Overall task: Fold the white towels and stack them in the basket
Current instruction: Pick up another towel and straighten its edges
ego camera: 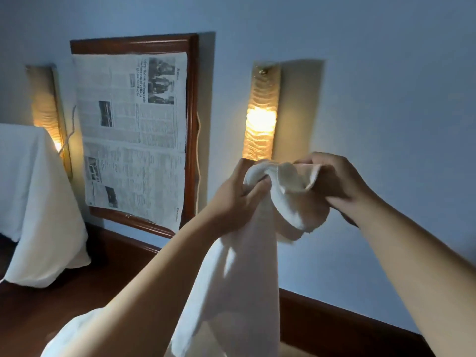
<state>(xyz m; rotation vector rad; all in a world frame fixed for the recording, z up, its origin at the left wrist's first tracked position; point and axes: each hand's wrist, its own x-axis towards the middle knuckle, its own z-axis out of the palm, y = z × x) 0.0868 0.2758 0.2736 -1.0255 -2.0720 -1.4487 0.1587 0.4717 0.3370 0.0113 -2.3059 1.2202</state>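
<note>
Blue wall (386, 99) fills the view, a newspaper-covered frame (134, 135) at ten o'clock. One white towel (239, 279) hangs centre, its top edge bunched in the clenched left hand (231, 199) and right hand (334, 181). Spreading the hands to find both corners would likely square it; no basket shows.

White towel (247, 266) bunched between both raised hands, left (231, 199) and right (337, 181).

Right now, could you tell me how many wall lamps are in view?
2. One lit wall lamp is right of the wooden frame, above the hands holding the towel. The other lamp glows left of it, partly hidden by white cloth.
</note>
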